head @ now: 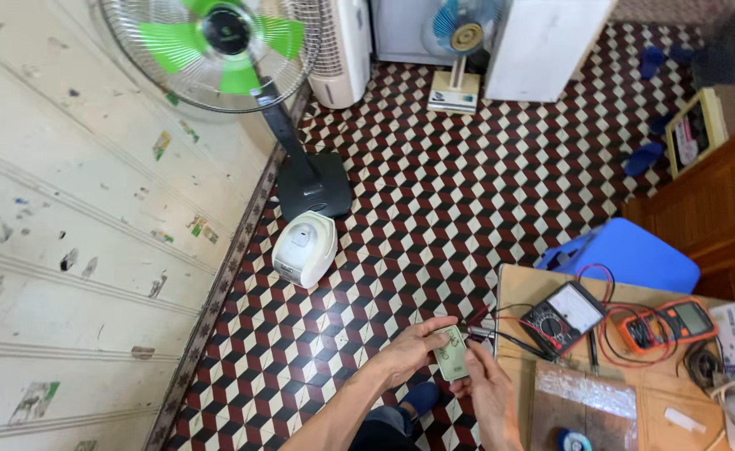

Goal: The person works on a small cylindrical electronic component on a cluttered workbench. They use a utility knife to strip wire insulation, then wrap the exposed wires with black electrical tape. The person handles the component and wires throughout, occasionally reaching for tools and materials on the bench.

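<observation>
Both hands meet over the floor at about 6 o'clock: my left hand (pixel 413 347) is pinching a small green circuit board (pixel 451 353), and my right hand (pixel 489 392) is curled against its lower edge. Looks like red and black probe leads (pixel 501 330) touch the board, hard to tell. They run toward 3 o'clock to the analog multimeter (pixel 565 316) on the wooden table (pixel 518 288).

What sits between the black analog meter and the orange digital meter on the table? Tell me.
In the head view, only looped red test leads lie between the black analog meter and the orange digital meter, on the wooden table.
</observation>
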